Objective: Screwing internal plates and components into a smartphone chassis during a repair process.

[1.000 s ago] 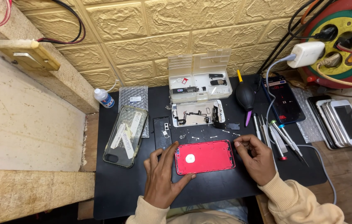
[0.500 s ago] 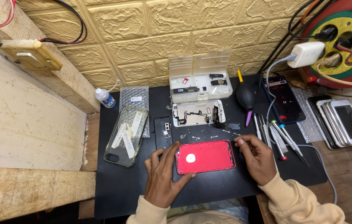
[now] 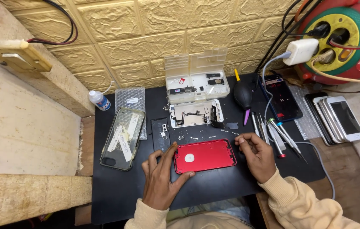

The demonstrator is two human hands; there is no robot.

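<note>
A red phone back housing (image 3: 205, 155) lies flat on the black work mat (image 3: 120, 191). My left hand (image 3: 159, 178) rests on the mat and grips the housing's left end between thumb and fingers. My right hand (image 3: 255, 153) is at the housing's right edge, its fingertips pinched together near the top right corner; whether they hold a small part I cannot tell. Tiny screws and small parts (image 3: 197, 138) lie scattered just beyond the housing.
An open clear parts box (image 3: 197, 78), a stripped phone frame (image 3: 194, 113), a black battery (image 3: 161, 133), a clear phone case (image 3: 122, 138), a small bottle (image 3: 99, 100), a black air blower (image 3: 242, 94), screwdrivers (image 3: 277, 135), a dark phone (image 3: 281, 97), stacked phones (image 3: 337, 118), and a cable reel (image 3: 337, 34).
My right hand has shifted slightly along the housing's right edge with its fingertips still pinched. The left hand and the housing have stayed in place.
</note>
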